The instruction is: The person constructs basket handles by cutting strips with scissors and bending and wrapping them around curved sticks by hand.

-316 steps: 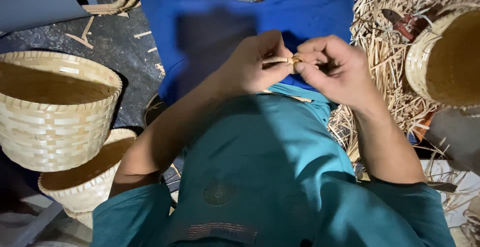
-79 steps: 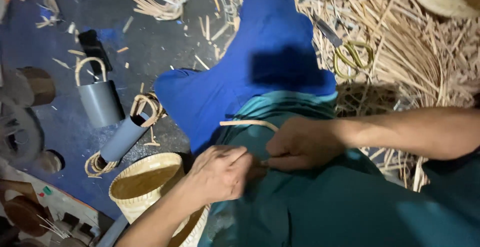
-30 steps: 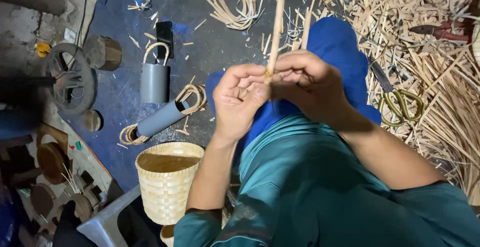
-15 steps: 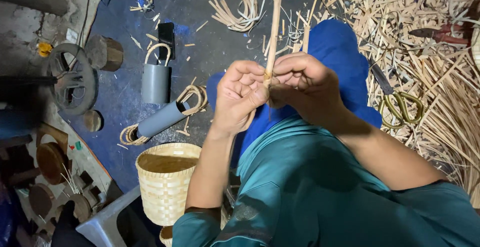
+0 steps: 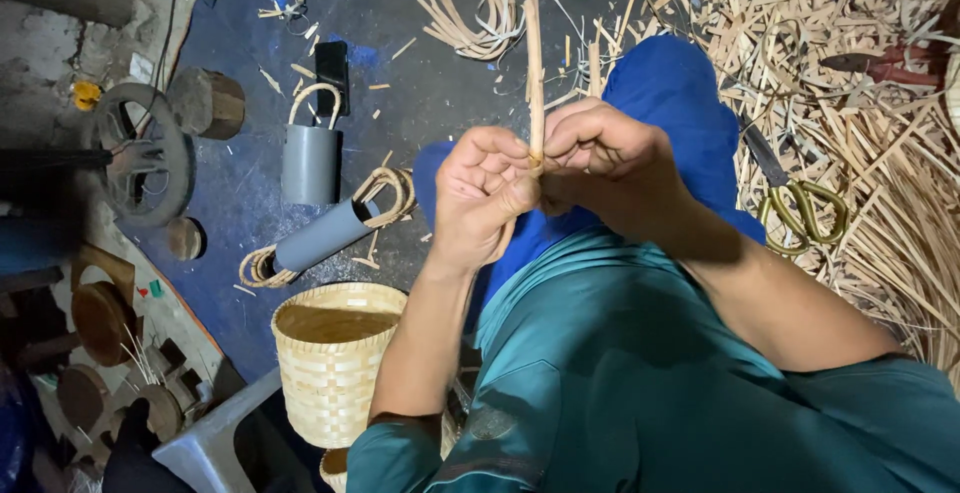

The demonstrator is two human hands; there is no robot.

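Bamboo, a thin pale upright strip, stands pinched between both hands at the centre of the frame, much as half a second ago, though the strip now leans a shade less and its top reaches nearer the upper edge; the left hand has its fingers curled shut around the strip's lower part, and the right hand has its fingers closed on it just above, the two hands touching; both sit over the blue cloth-covered knee and the teal garment, unchanged in place. Below lies a dark floor mat strewn with splinters; a small woven bamboo basket stands at lower centre-left, two grey plastic tubes wrapped with cane rings lie left of the hands, and a dark spoked wheel rests at the left edge; a deep heap of loose bamboo strips fills the right side, with green-handled scissors on it near the right forearm. Bare mat shows at upper centre, between tubes and heap; the left side is crowded with wooden blocks.
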